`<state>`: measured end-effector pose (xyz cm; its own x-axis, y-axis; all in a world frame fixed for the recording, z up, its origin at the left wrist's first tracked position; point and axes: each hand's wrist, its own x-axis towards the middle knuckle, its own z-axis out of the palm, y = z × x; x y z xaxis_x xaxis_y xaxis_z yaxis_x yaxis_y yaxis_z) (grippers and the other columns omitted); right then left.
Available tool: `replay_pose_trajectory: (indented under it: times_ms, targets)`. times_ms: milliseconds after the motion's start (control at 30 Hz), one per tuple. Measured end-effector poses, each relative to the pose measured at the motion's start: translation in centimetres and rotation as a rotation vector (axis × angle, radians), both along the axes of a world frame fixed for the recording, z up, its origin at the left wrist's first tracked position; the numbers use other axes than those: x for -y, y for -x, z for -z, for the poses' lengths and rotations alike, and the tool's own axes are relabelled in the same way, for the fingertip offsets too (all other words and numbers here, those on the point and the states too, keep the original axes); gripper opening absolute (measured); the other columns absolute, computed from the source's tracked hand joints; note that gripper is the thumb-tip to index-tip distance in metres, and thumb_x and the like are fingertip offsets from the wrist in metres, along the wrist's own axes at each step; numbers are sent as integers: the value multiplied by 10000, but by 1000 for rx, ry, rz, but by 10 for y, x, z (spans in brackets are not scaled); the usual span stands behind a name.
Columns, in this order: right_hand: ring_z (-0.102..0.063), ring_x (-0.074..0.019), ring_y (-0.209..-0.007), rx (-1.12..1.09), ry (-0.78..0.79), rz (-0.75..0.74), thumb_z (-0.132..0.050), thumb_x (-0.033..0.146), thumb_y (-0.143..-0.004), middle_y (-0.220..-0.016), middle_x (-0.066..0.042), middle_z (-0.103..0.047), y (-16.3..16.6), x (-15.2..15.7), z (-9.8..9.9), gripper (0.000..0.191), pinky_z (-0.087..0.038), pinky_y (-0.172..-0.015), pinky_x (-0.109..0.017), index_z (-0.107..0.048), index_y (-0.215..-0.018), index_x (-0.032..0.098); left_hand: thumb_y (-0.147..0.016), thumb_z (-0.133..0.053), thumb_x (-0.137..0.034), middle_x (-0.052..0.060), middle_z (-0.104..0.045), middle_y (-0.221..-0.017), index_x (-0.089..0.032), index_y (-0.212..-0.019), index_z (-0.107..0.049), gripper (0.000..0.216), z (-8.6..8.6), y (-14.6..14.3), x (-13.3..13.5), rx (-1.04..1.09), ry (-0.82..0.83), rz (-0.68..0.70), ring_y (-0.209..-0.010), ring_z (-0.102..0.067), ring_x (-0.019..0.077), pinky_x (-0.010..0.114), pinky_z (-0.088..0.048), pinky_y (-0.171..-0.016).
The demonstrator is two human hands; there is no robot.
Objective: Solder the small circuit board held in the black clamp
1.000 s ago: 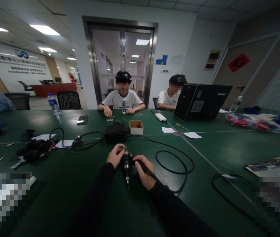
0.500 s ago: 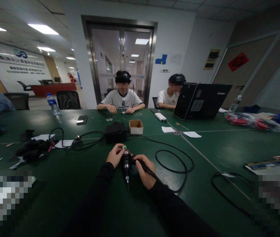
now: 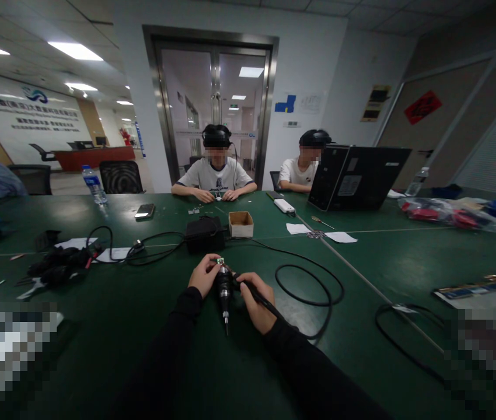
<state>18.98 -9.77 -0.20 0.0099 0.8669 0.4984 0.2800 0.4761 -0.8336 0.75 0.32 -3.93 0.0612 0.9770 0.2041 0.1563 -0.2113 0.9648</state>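
For the last second almost nothing has moved: the left hand (image 3: 204,275) still pinches the small green board (image 3: 220,261) just above the bench (image 3: 143,326). The right hand (image 3: 254,300) stays closed around the thin black rod (image 3: 260,301), whose tip reaches the board, so the work seems to be in a steady, fine phase. The thick black tool (image 3: 224,291) between the hands hides the contact point, and the board is too small to make out.

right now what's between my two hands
In the head view, a black hand tool lies between left hand and right hand, a small green board at its far end.
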Motion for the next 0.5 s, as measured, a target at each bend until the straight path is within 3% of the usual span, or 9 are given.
replay_pose_trajectory:
  times_ms: [233,400,500]
  targets:
    - [-599,-153,-641,-4,5,7,-537,277,-898,-749,3,-657,0,1,0,140,-447,-626,-253,-651,-941,206,-813,-597,-373,33,-743,-917,-222,-1063,-593,292,-1,0,1,-35,-3,-8,-904,-686,206,330,-478,-910]
    - [-620,-165,-714,-59,-1,31,-533,266,-889,-821,-10,-676,0,-1,5,137,-471,-673,-256,-649,-933,209,-837,-551,-374,33,-742,-905,-219,-1054,-611,274,4,1,-3,-146,23,-33,-896,-684,205,316,-494,-879]
    - [-621,-168,-738,-111,15,32,-541,273,-883,-848,-12,-674,1,-4,6,134,-482,-693,-258,-646,-938,211,-855,-513,-386,39,-738,-902,-213,-1054,-618,283,-1,1,-3,-227,55,-24,-881,-678,206,313,-494,-872]
